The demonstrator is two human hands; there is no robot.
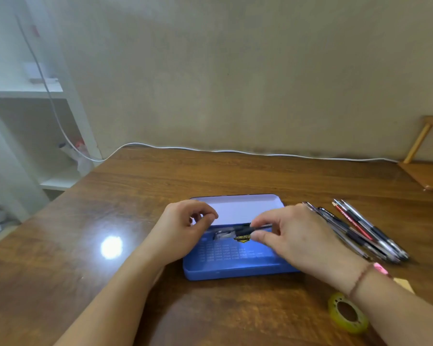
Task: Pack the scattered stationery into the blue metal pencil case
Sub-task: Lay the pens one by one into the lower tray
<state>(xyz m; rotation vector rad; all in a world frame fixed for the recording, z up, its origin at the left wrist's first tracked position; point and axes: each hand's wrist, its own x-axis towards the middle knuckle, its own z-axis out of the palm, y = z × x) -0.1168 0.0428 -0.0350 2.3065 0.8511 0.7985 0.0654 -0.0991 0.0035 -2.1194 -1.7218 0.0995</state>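
Blue metal pencil case (235, 268) lies open on the glossy brown wooden table (135, 196), lid up at the far side, and I have my right hand (300, 243) pinching a black pen (245, 230) low over its tray while my left hand (185, 226) hovers curled and empty beside it. To do this well, I judge I should lay the pen flat along the hinge side, leaving room for the bundle of pens and pencils (360, 231) waiting just right of the case.

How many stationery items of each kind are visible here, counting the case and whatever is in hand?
Blue metal pencil case, open: 1
Pen held in right hand above the case: 1
Pens and pencils in the pile: about 7, overlapping, exact count unclear
Yellow tape roll: 1
Total: about 10
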